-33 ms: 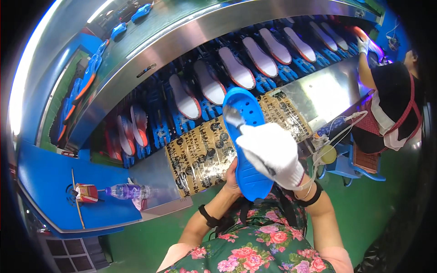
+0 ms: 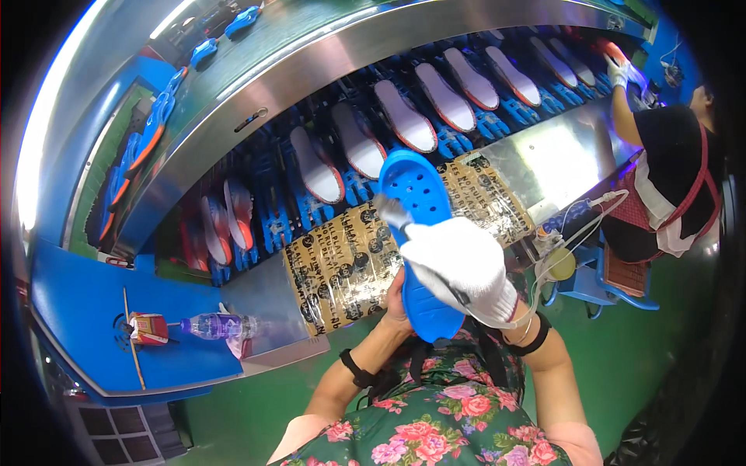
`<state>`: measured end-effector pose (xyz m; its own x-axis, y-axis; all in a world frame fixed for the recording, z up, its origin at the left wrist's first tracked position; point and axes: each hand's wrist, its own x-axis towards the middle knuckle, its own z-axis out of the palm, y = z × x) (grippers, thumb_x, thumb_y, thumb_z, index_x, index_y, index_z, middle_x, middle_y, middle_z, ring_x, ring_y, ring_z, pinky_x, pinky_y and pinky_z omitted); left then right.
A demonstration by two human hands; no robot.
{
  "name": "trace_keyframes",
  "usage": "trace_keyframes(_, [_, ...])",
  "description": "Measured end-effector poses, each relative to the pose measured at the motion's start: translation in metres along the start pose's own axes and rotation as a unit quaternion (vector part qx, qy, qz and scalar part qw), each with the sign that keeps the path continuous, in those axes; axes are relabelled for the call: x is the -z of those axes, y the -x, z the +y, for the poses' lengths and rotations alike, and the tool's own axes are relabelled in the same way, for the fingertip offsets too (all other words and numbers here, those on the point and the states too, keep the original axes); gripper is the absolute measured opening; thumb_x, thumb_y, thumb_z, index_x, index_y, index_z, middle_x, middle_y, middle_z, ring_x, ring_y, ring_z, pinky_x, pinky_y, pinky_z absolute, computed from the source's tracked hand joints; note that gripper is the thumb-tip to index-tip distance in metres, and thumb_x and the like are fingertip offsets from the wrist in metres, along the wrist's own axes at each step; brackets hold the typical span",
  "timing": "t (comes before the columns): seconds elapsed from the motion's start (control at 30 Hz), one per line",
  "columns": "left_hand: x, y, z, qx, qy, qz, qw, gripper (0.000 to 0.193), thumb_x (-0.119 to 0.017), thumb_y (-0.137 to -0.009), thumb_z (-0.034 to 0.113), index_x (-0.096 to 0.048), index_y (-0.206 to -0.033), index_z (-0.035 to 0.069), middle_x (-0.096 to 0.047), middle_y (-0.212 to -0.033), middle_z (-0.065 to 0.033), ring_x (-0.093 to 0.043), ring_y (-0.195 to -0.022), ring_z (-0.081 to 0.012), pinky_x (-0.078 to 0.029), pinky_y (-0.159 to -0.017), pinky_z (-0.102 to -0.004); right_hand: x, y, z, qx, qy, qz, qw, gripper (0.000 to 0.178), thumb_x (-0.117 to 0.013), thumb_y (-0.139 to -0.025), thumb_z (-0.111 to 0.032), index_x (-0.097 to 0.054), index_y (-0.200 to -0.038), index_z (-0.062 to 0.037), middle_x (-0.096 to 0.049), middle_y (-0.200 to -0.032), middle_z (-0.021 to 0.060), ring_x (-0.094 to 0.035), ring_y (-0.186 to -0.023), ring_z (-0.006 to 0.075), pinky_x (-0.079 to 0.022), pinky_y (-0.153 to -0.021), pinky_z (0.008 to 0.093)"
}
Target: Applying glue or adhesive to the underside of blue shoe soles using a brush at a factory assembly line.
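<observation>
My bare left hand (image 2: 397, 301) is wrapped around the left edge of a bright blue shoe sole (image 2: 420, 186). The sole is tilted lengthwise in front of my body, with round holes at its far end and grooves at the near end. A white knitted glove covers my right hand (image 2: 460, 260), which is closed on a small brush (image 2: 393, 211). The brush's bristles are at the sole's left edge; whether they touch it I cannot tell. My glove hides the sole's middle right part and most of the brush handle.
Beyond the sole, a row of upright shoe soles (image 2: 404, 116) with pale tops rests on blue holders under a metal hood (image 2: 311, 78). Printed tape (image 2: 342, 264) covers the ledge. A plastic bottle (image 2: 210, 326) lies at left. Another person (image 2: 668, 171) works at far right.
The brush has shifted left, from over the sole's surface to its left edge. My right hand has moved slightly with it, while my left hand keeps its place on the sole.
</observation>
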<state>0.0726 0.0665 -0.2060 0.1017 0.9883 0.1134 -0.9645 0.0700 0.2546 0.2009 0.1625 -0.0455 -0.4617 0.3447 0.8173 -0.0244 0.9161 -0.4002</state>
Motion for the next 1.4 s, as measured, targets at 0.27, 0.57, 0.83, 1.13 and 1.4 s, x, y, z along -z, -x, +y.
trace_keyframes(0.27, [0.005,-0.008,0.013,-0.011,0.037,0.002,0.999,0.078,-0.044,-0.098,0.062,-0.031,-0.156,0.012,-0.044,-0.154,-0.0152,-0.045,-0.139,-0.0355,-0.033,-0.118,-0.0538,0.0,0.009,0.009,-0.062,-0.016,0.054,0.996,0.026,-0.077,-0.076,-0.001,-0.075,-0.102,-0.0041,-0.074,-0.105,0.0157,-0.07,-0.091,0.0277,-0.055,-0.081,0.0378])
trace_keyframes(0.57, [-0.039,-0.034,0.023,-0.078,-0.159,0.107,0.978,0.091,-0.046,-0.092,0.074,-0.029,-0.156,0.011,-0.041,-0.155,-0.0143,-0.041,-0.141,-0.0346,-0.03,-0.119,-0.0545,-0.009,0.025,0.018,-0.111,-0.099,0.122,0.981,0.026,-0.077,-0.078,-0.003,-0.075,-0.104,-0.0063,-0.074,-0.103,0.0124,-0.071,-0.091,0.0262,-0.056,-0.081,0.0353])
trace_keyframes(0.83, [-0.045,-0.057,0.03,-0.101,-0.121,0.066,0.985,0.104,-0.051,-0.084,0.081,-0.027,-0.155,0.008,-0.045,-0.149,-0.019,-0.051,-0.131,-0.0376,-0.04,-0.112,-0.0559,-0.014,0.036,0.018,-0.129,-0.202,0.085,0.967,0.02,-0.077,-0.077,0.001,-0.076,-0.096,-0.0042,-0.075,-0.103,0.0129,-0.071,-0.088,0.023,-0.056,-0.076,0.0359])
trace_keyframes(1.13, [-0.044,-0.069,0.04,-0.007,-0.027,-0.028,0.999,0.104,-0.055,-0.082,0.08,-0.03,-0.152,0.006,-0.046,-0.148,-0.0148,-0.056,-0.124,-0.0427,-0.054,-0.094,-0.0606,-0.013,0.043,0.009,-0.072,-0.153,0.015,0.986,0.019,-0.079,-0.076,-0.003,-0.077,-0.095,-0.0062,-0.076,-0.099,0.0115,-0.072,-0.084,0.0265,-0.057,-0.077,0.037])
trace_keyframes(1.4, [-0.034,-0.072,0.058,0.002,-0.014,-0.083,0.996,0.107,-0.061,-0.081,0.077,-0.025,-0.157,0.011,-0.051,-0.142,-0.0223,-0.049,-0.132,-0.0431,-0.045,-0.104,-0.0628,-0.016,0.052,0.0,-0.029,-0.155,-0.04,0.987,0.029,-0.081,-0.077,-0.006,-0.076,-0.105,-0.0102,-0.075,-0.1,0.0091,-0.072,-0.09,0.027,-0.056,-0.079,0.0374])
